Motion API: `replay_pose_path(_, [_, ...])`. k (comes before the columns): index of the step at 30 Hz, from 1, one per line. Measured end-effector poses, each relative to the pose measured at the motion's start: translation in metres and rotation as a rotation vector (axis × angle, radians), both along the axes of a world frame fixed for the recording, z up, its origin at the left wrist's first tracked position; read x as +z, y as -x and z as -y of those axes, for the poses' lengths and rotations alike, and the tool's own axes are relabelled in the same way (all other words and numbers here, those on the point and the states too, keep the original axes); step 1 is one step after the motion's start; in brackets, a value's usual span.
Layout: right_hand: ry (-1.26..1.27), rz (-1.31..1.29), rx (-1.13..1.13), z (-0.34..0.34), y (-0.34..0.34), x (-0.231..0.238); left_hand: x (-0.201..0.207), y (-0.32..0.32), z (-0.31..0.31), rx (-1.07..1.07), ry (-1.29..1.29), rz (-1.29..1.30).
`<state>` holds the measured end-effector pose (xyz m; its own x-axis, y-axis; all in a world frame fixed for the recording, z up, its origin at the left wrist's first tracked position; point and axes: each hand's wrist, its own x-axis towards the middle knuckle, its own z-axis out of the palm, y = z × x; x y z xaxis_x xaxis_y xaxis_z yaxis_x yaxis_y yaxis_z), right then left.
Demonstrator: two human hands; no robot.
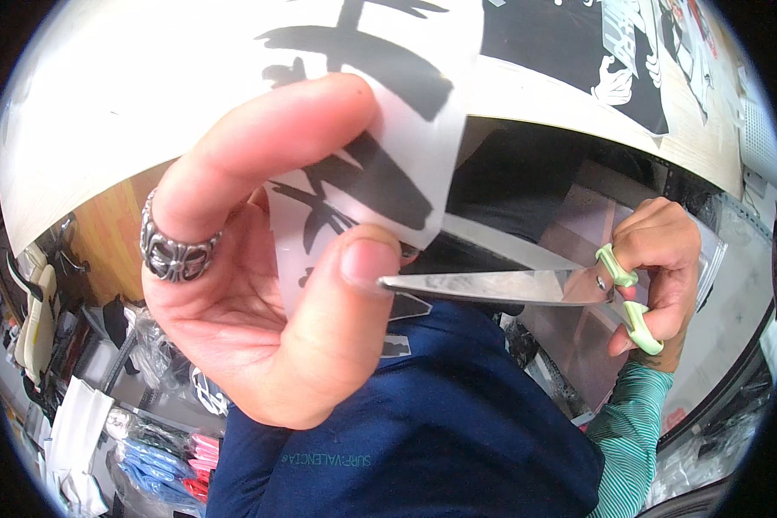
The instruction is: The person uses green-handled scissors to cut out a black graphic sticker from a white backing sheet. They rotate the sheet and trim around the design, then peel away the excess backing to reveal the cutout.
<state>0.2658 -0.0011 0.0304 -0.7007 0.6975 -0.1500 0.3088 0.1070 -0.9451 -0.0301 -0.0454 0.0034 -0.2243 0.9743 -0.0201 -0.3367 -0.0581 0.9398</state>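
Close to the camera, my left hand (250, 328) pinches a translucent film sheet (393, 177) printed with black brush-like shapes. The thumb lies on its lower part, and the curled index finger, with a silver ring (179, 256) at its base, crosses higher up. Over at the right, my right hand (662, 250) has its fingers through the light green loops of a pair of scissors (509, 285). The scissor blades are spread apart. One blade's tip meets the left thumb's outline; the other blade's tip reaches the film's lower right corner, where the film partly hides it.
A pale table (86, 112) curves across the top. Black sheets with white drawings (617, 82) lie on its right part. Below left are bagged blue and pink items (151, 470) and clutter. My dark blue shirt (423, 432) fills the lower middle.
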Motion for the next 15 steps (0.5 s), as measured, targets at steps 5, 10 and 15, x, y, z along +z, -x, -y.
replay_pose_path(5, [-0.091, 0.006, 0.064, -0.004, -0.001, -0.004, 0.012, -0.006, -0.002, -0.053, 0.089, -0.002])
replay_pose_path(10, [-0.120, 0.042, 0.055, -0.002, -0.007, 0.003, 0.002, -0.019, -0.001, 0.035, 0.004, -0.010])
replay_pose_path(15, [-0.177, 0.092, 0.020, 0.000, -0.008, 0.010, 0.022, -0.007, -0.012, -0.176, 0.108, -0.152])
